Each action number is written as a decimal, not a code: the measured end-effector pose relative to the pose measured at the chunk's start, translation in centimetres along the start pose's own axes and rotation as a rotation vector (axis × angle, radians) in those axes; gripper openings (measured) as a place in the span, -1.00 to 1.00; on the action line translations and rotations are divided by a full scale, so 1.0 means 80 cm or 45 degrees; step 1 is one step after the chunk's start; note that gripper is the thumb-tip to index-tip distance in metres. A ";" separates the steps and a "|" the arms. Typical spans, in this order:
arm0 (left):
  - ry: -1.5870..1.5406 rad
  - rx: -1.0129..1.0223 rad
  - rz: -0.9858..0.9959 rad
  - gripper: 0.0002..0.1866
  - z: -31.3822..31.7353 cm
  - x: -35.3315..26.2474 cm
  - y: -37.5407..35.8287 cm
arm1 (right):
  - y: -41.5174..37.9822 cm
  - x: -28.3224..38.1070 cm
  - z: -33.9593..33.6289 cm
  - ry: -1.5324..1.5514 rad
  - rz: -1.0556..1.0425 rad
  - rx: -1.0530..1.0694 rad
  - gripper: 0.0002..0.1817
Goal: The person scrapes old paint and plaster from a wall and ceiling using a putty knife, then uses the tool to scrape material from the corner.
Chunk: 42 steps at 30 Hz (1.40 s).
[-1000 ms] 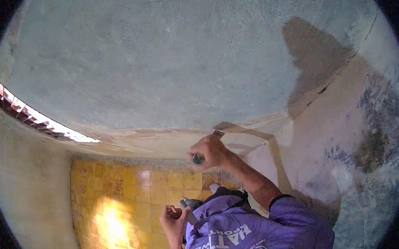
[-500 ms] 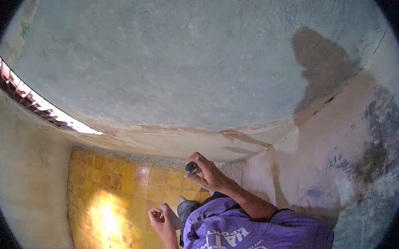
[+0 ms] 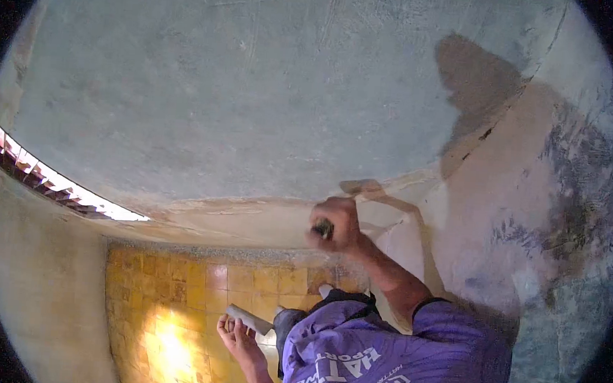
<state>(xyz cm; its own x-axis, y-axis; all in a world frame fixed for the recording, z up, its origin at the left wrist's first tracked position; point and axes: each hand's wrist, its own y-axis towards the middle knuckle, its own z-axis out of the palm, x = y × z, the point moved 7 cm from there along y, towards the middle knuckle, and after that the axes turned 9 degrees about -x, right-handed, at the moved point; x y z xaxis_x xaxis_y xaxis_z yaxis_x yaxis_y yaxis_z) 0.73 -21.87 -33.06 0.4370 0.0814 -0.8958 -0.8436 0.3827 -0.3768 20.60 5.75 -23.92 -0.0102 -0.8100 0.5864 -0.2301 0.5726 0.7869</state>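
My right hand (image 3: pixel 336 225) is closed around a tool with a dark handle (image 3: pixel 324 228), in front of the lower part of the wall (image 3: pixel 248 219). Motion blurs this hand, and the tool's far end is hidden. Lower left, over the yellow tiled floor, my left hand (image 3: pixel 240 335) holds a grey, flat-looking piece (image 3: pixel 249 319) between thumb and fingers. The wall is blue-grey with a bare, pale band along its lower part. I cannot make out whether the tool touches it.
Yellow floor tiles (image 3: pixel 196 276) lie below, with a bright patch of sunlight. A barred opening (image 3: pixel 61 180) is at the left. A patchy side wall (image 3: pixel 486 237) stands at the right. My feet and purple shirt (image 3: pixel 408 359) show at the bottom.
My right hand has risen toward the wall and moved a little right, with its shadow shifting too. My left hand has moved slightly left and down, and its grey piece shows more fully.
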 end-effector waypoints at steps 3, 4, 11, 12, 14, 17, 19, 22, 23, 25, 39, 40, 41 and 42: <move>-0.025 0.053 -0.003 -0.41 0.010 0.000 0.002 | 0.012 0.024 -0.016 -0.006 -0.094 -0.024 -0.65; -0.014 0.065 -0.016 -0.39 0.009 0.001 0.000 | 0.018 0.040 -0.019 0.008 -0.133 -0.012 -0.66; 0.178 0.025 0.054 -0.27 0.015 -0.008 -0.003 | -0.005 0.044 0.021 0.076 -0.322 0.038 -0.65; 0.166 0.058 0.072 -0.27 0.020 -0.006 -0.002 | -0.004 0.064 0.018 0.121 -0.345 0.055 -0.65; 0.142 0.098 0.112 -0.27 0.012 -0.004 0.002 | 0.001 0.058 0.015 0.101 -0.349 0.034 -0.63; 0.165 0.092 0.107 -0.35 -0.002 0.004 0.010 | -0.005 0.021 0.021 -0.102 -0.275 -0.063 -0.59; 0.123 0.048 0.162 -0.42 -0.003 0.007 0.015 | -0.002 0.056 0.019 0.050 -0.300 0.009 -0.61; 0.257 0.182 0.089 -0.58 0.005 -0.003 0.001 | 0.006 0.059 0.011 0.019 -0.332 0.015 -0.62; 0.251 0.139 0.077 -0.62 0.006 -0.009 -0.004 | 0.006 0.039 0.009 -0.077 -0.304 -0.025 -0.62; 0.232 0.072 0.061 -0.68 0.019 -0.017 -0.007 | -0.001 0.010 0.015 -0.171 -0.218 -0.074 -0.60; 0.574 0.353 0.228 -0.72 0.002 -0.013 0.050 | -0.174 0.009 0.108 0.115 0.780 0.208 -0.65; 0.544 0.418 0.203 -0.73 0.003 -0.015 0.053 | -0.173 0.012 0.108 -0.009 0.703 0.229 -0.64; 0.517 0.484 0.174 -0.73 0.004 -0.018 0.058 | -0.172 0.016 0.103 -0.136 0.633 0.249 -0.63; 0.539 0.544 0.145 -0.75 0.002 -0.020 0.065 | -0.168 0.024 0.097 -0.267 0.567 0.271 -0.62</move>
<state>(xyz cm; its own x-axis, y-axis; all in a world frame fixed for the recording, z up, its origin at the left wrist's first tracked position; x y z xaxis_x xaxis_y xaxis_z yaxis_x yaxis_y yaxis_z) -4.27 -19.84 -33.56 0.1157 -0.1960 -0.9738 -0.6398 0.7352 -0.2240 16.10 -4.47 -34.88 -0.3410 -0.5150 0.7864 -0.3512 0.8458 0.4016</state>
